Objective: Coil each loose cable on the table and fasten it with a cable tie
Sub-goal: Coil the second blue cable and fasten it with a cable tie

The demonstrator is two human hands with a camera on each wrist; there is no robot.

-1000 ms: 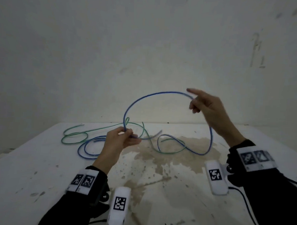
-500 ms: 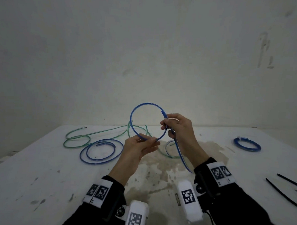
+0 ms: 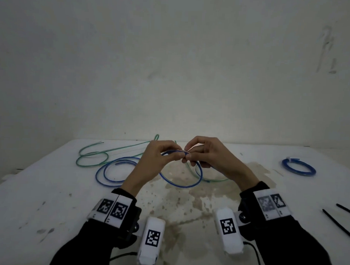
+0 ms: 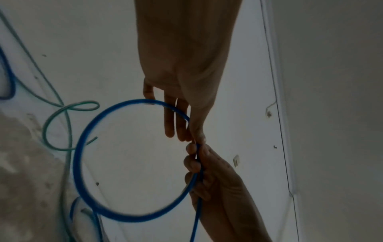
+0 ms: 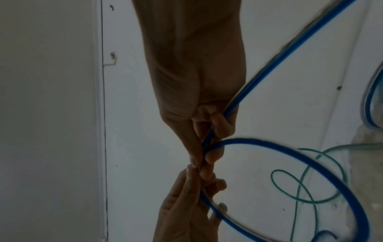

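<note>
Above the middle of the table, my left hand (image 3: 174,155) and right hand (image 3: 190,155) meet fingertip to fingertip. Both pinch the blue cable (image 3: 181,184) where one loop closes on itself. That loop hangs toward me below the hands. The left wrist view shows the loop (image 4: 77,163) as a full circle, with my left fingers (image 4: 171,124) on its rim and my right hand (image 4: 215,183) gripping the crossing. From the right wrist, my right hand (image 5: 204,155) pinches two blue strands. The cable's remaining length (image 3: 101,174) lies curled on the table at left.
A loose green cable (image 3: 90,155) sprawls at the back left and runs under the blue one. A finished blue coil (image 3: 299,167) lies at the right. Black cable ties (image 3: 337,221) rest near the right edge. The white table (image 3: 49,197) is stained brown in the middle.
My right hand swept the blue cable round from a wide arc into a small loop and met the left hand. Both hands have dropped lower, and the loop now hangs flatter.
</note>
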